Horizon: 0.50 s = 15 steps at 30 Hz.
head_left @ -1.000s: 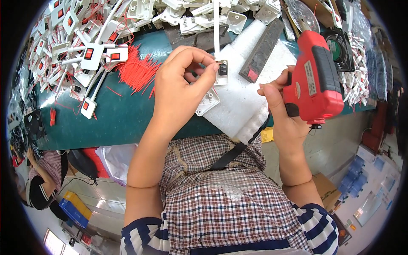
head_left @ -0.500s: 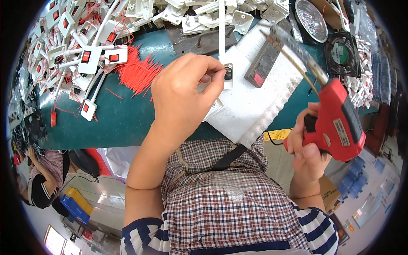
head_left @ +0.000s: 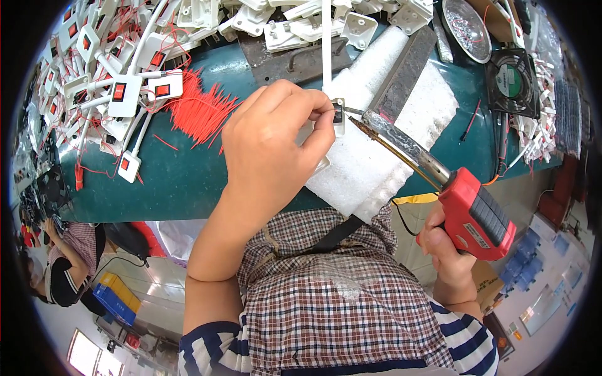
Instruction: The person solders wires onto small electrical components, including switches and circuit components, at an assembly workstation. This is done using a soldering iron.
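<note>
Where left hand [head_left: 276,141] reaches — white housing [head_left: 340,130], soldering gun [head_left: 475,213] in right hand [head_left: 450,250]

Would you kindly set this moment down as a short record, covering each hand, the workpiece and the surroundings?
Left hand: thumb and forefinger close together at the white housing; whether they grip anything is hidden
Left hand position: left of the housing
Right hand: wrapped around the red soldering gun, at its grip
Gun tip: close to the housing; contact unclear
Centre: white foam pad bearing a dark bar
Left side: red wires
Right side: black fan
</note>
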Each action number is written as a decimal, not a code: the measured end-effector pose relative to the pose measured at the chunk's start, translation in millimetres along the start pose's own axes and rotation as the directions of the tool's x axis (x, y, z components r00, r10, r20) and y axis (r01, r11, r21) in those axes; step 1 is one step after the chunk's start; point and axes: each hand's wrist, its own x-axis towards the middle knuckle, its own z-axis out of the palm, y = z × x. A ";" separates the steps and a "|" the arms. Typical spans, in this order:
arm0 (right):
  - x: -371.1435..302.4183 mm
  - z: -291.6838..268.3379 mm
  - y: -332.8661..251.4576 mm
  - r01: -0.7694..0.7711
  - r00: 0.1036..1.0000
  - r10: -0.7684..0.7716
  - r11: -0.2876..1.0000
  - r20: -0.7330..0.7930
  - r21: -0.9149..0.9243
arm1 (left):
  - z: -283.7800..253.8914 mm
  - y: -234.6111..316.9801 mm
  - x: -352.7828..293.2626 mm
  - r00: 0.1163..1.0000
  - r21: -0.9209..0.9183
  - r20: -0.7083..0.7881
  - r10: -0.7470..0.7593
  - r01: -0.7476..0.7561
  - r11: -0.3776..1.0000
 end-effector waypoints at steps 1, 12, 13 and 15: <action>0.4 0.2 -0.7 -0.018 1.000 0.018 1.000 0.020 0.015 | -0.1 -0.2 0.0 1.000 -0.005 0.002 0.003 -0.003 1.000; 2.5 3.4 -2.8 -0.055 0.997 0.051 0.997 0.056 0.061 | -0.5 0.3 -0.3 1.000 -0.035 0.010 -0.004 0.005 0.999; 2.4 3.3 -3.3 -0.056 0.997 0.053 0.997 0.059 0.055 | -0.5 0.4 -0.4 1.000 -0.039 0.005 -0.009 0.009 0.999; 2.3 3.2 -3.7 -0.057 0.997 0.054 0.997 0.061 0.050 | -0.5 -0.5 -0.7 1.000 -0.034 0.006 -0.006 0.006 0.999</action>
